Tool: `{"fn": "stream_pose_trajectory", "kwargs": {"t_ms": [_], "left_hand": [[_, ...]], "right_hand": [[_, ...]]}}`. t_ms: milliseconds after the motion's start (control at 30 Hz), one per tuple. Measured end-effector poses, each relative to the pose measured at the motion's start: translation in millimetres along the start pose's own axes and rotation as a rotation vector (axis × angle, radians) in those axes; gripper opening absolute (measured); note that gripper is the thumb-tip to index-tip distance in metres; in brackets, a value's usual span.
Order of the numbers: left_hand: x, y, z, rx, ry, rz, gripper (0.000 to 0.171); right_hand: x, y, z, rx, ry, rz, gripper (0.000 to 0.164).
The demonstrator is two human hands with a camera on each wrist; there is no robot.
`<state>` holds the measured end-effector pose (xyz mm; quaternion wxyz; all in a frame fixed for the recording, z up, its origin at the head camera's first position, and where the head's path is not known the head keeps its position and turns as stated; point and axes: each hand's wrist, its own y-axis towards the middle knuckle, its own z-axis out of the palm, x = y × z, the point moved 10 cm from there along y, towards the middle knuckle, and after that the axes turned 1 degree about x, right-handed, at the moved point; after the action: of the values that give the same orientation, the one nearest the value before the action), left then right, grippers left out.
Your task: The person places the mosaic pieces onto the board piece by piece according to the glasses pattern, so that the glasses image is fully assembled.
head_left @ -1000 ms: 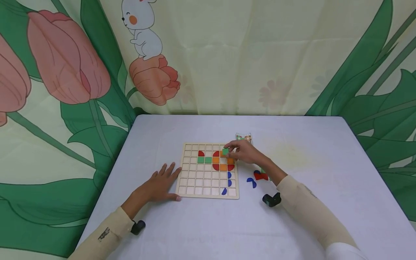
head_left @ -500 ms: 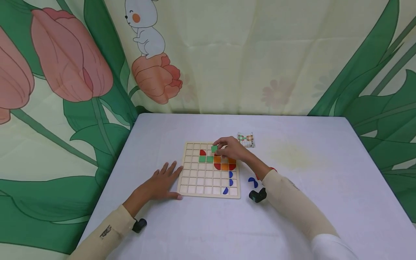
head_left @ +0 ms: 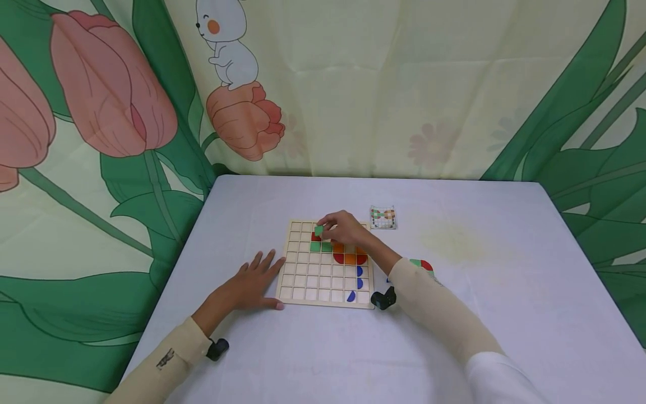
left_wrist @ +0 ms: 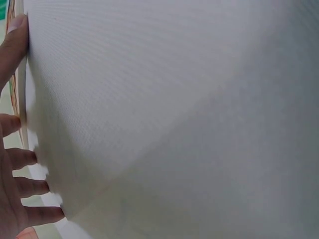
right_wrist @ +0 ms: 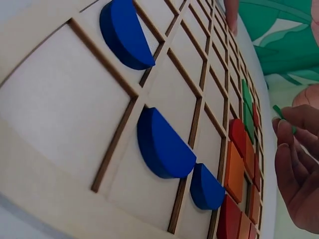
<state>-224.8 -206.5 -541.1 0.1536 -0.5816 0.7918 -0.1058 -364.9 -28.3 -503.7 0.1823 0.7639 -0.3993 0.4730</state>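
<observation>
My right hand (head_left: 343, 229) pinches a green square tile (head_left: 318, 230) over the upper part of a wooden grid board (head_left: 298, 280). Just below that tile, a red rounded piece (head_left: 315, 237) shows on the board, above two green squares (head_left: 321, 247). Orange squares (head_left: 350, 258) and red rounded corner pieces lie to their right, partly covered by the hand. Three blue half-round pieces (right_wrist: 167, 144) sit in cells near the board's right side. With fingers spread, my left hand (head_left: 252, 286) lies on the table and touches the board's left edge.
A small card (head_left: 383, 217) with a printed coloured pattern lies behind the board. Loose red and green pieces (head_left: 424, 265) lie to the right, partly hidden by the right sleeve. White cloth (head_left: 323, 348) covers the table. A printed flower curtain hangs behind.
My right hand has carried the green square leftward across the board's top rows, uncovering the card. The left hand has stayed at the board's edge.
</observation>
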Motion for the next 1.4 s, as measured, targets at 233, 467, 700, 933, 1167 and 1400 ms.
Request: {"fn": "stream_pose_trajectory", "kwargs": {"t_ms": [233,467,700,933,1167,1400], "left_hand": [[-0.7,-1.7,-3.0,0.006,0.000,-0.006,0.112],[-1.9,-3.0,-5.2,0.008,-0.008,0.000,0.112],[-0.8,-2.3,-4.6,0.010,-0.009,0.005,0.113],[0.8,-0.9,-2.3,0.009,-0.004,0.008,0.113],[2.5,0.1,0.0,0.009,-0.009,0.007,0.113],[2.3,-0.9,-0.8,0.014,-0.011,0.004,0.113]], "right_hand": [[4.3,10.8,9.0,0.012,0.005,0.030,0.031],[1.3,24.3,18.8,0.014,-0.128,0.021,0.034],[6.2,29.0,24.4,-0.014,-0.274,0.028,0.029],[12.1,31.7,28.9,-0.012,-0.371,0.072,0.028],[16.0,32.1,30.9,-0.001,-0.413,0.109,0.027],[22.0,28.6,30.2,0.038,-0.361,0.011,0.027]]}}
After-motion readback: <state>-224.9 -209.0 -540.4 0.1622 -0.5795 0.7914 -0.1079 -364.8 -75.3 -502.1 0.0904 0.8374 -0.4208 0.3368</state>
